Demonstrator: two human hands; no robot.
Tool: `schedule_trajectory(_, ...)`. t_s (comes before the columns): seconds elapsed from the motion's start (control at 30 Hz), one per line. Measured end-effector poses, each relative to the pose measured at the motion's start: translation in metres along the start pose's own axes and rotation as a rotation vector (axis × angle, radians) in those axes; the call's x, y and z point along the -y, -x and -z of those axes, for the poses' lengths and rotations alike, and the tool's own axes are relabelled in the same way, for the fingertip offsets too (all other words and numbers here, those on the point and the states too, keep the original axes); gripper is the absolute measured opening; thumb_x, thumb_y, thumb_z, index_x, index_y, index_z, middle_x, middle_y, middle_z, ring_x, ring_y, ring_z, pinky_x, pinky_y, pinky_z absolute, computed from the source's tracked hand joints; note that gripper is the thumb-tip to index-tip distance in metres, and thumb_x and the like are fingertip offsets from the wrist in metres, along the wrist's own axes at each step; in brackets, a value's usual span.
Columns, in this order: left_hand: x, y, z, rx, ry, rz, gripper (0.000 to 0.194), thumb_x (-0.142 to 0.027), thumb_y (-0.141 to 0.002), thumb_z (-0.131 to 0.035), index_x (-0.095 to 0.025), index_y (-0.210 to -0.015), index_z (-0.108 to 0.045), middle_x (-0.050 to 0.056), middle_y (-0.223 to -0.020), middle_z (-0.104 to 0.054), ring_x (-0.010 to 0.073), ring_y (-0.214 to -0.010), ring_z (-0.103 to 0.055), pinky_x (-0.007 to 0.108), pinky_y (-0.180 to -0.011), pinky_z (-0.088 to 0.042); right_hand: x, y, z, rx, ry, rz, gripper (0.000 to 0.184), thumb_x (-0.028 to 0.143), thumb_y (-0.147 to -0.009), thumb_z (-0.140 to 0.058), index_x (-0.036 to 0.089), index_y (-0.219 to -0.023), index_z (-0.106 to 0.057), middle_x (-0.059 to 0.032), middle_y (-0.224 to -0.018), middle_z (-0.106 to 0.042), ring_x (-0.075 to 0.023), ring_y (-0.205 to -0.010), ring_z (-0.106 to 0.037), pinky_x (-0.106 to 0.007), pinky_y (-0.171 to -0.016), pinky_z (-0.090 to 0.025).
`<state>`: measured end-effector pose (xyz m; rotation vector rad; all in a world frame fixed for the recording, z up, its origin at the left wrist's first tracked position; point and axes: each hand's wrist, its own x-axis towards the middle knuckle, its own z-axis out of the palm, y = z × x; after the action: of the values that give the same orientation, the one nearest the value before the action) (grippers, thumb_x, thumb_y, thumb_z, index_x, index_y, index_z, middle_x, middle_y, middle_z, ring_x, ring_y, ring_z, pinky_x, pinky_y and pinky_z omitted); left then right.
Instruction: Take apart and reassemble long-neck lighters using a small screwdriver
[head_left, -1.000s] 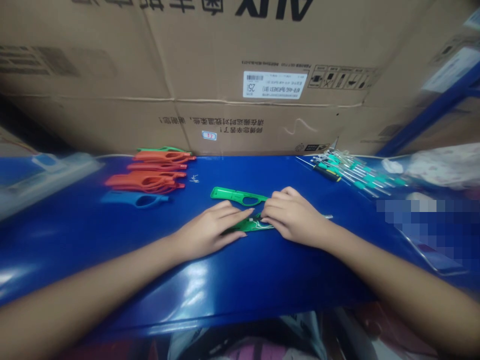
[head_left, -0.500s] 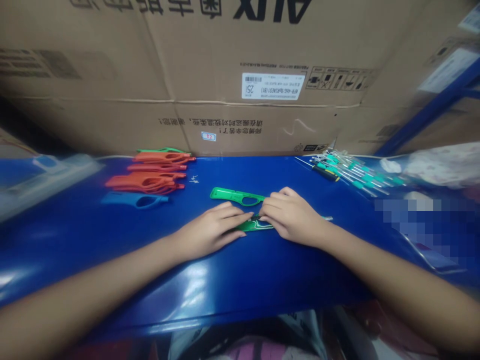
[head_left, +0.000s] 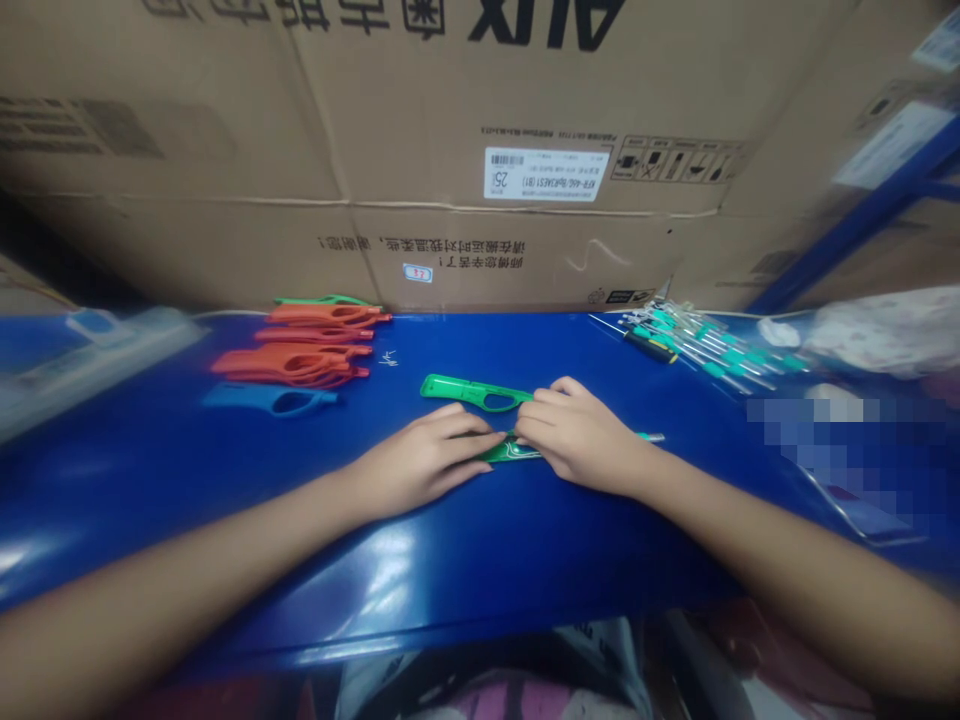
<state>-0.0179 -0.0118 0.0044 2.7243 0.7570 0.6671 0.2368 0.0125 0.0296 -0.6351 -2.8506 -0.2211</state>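
My left hand [head_left: 424,460] lies flat on a green plastic piece [head_left: 510,452] on the blue table [head_left: 480,560], its fingers stretched out and pressing it down. My right hand [head_left: 574,432] is curled over the same piece from the right, fingertips pinched at its middle; a thin metal tip [head_left: 652,437] sticks out past the wrist. A second green handle shell [head_left: 474,391] lies just behind both hands.
A stack of orange handle shells [head_left: 300,350] and one blue shell [head_left: 274,401] lie at the left rear. Several green-handled screwdrivers [head_left: 697,345] lie at the right rear. A large cardboard box [head_left: 480,150] walls off the back. A clear bag [head_left: 885,330] sits far right.
My right hand has crept slightly to the left over the green piece, closing the gap to my left fingertips. The left hand has stayed put.
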Motion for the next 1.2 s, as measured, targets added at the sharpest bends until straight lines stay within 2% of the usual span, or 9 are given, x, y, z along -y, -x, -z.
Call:
schedule_trajectory(0.1, -0.003, -0.001, 0.002, 0.020, -0.057, -0.018, 0.035, -0.029, -0.102, -0.052, -0.016, -0.133, -0.062, 0.012, -0.116, -0.067, 0.0217, -0.103, -0.061, 0.038, -0.092, -0.055, 0.000, 0.000, -0.001, -0.014, 0.010, -0.008, 0.020, 0.009, -0.095, -0.048, 0.015, -0.084, -0.063, -0.0056, -0.084, -0.067, -0.0193, -0.079, -0.049, -0.036, -0.077, -0.027)
schedule_trajectory(0.3, -0.008, -0.003, 0.007, 0.050, -0.206, 0.021, 0.033, -0.026, -0.103, -0.047, -0.016, -0.128, -0.065, 0.012, -0.114, -0.067, 0.0230, -0.101, -0.062, 0.039, -0.090, -0.056, -0.001, 0.002, 0.005, -0.059, -0.111, -0.125, 0.020, 0.030, -0.100, -0.055, 0.018, -0.095, -0.070, -0.0050, -0.091, -0.069, -0.0197, -0.085, -0.055, -0.035, -0.079, -0.032)
schedule_trajectory(0.4, -0.003, -0.002, 0.008, 0.015, -0.248, 0.045, 0.032, -0.025, -0.102, -0.048, -0.016, -0.126, -0.066, 0.012, -0.113, -0.068, 0.0245, -0.102, -0.063, 0.041, -0.089, -0.056, -0.003, 0.005, 0.009, -0.038, -0.169, -0.112, 0.026, 0.033, -0.101, -0.053, 0.018, -0.114, -0.070, -0.0091, -0.107, -0.070, -0.0220, -0.096, -0.058, -0.038, -0.088, -0.036)
schedule_trajectory(0.53, 0.004, -0.001, 0.007, -0.048, -0.198, 0.033, 0.030, -0.023, -0.101, -0.050, -0.015, -0.125, -0.067, 0.012, -0.113, -0.069, 0.0240, -0.103, -0.064, 0.040, -0.091, -0.055, -0.006, 0.007, 0.008, 0.000, -0.214, -0.053, 0.043, 0.037, -0.101, -0.052, 0.018, -0.139, -0.057, -0.0124, -0.138, -0.061, -0.0260, -0.121, -0.053, -0.047, -0.104, -0.036)
schedule_trajectory(0.67, 0.007, 0.000, 0.004, -0.096, -0.140, 0.044, 0.031, -0.022, -0.100, -0.053, -0.014, -0.126, -0.065, 0.013, -0.113, -0.071, 0.0235, -0.103, -0.065, 0.040, -0.092, -0.055, -0.004, 0.008, 0.000, 0.056, -0.231, -0.051, 0.052, 0.045, -0.099, -0.053, 0.021, -0.145, -0.052, -0.0112, -0.154, -0.048, -0.0291, -0.136, -0.044, -0.053, -0.113, -0.031)
schedule_trajectory(0.77, 0.007, 0.000, 0.003, -0.089, -0.130, 0.051, 0.032, -0.022, -0.100, -0.053, -0.014, -0.129, -0.064, 0.013, -0.112, -0.071, 0.0235, -0.102, -0.065, 0.041, -0.091, -0.056, -0.002, 0.006, -0.005, 0.066, -0.239, -0.087, 0.051, 0.047, -0.099, -0.052, 0.022, -0.144, -0.054, -0.0120, -0.155, -0.046, -0.0300, -0.139, -0.042, -0.057, -0.116, -0.028)
schedule_trajectory(0.9, 0.007, 0.001, 0.005, -0.059, -0.167, 0.054, 0.029, -0.022, -0.100, -0.052, -0.015, -0.124, -0.068, 0.012, -0.111, -0.071, 0.0237, -0.102, -0.065, 0.041, -0.091, -0.056, -0.007, 0.007, 0.000, -0.007, -0.231, -0.125, 0.041, 0.042, -0.099, -0.055, 0.024, -0.135, -0.062, -0.0113, -0.146, -0.056, -0.0293, -0.132, -0.049, -0.055, -0.113, -0.032)
schedule_trajectory(1.03, 0.007, 0.004, 0.010, -0.037, -0.203, 0.062, 0.028, -0.021, -0.100, -0.051, -0.013, -0.119, -0.070, 0.012, -0.111, -0.071, 0.0237, -0.102, -0.066, 0.040, -0.093, -0.056, -0.018, 0.012, 0.007, -0.076, -0.298, -0.192, 0.023, 0.031, -0.098, -0.056, 0.020, -0.113, -0.070, -0.0093, -0.110, -0.072, -0.0227, -0.103, -0.064, -0.041, -0.091, -0.047)
schedule_trajectory(1.2, 0.006, 0.006, 0.013, -0.050, -0.203, 0.058, 0.029, -0.022, -0.098, -0.053, -0.013, -0.121, -0.068, 0.012, -0.114, -0.071, 0.0247, -0.104, -0.066, 0.041, -0.094, -0.056, -0.019, 0.014, 0.004, -0.100, -0.482, -0.260, 0.011, 0.025, -0.095, -0.058, 0.020, -0.101, -0.067, -0.0037, -0.094, -0.067, -0.0127, -0.073, -0.059, -0.026, -0.064, -0.045)
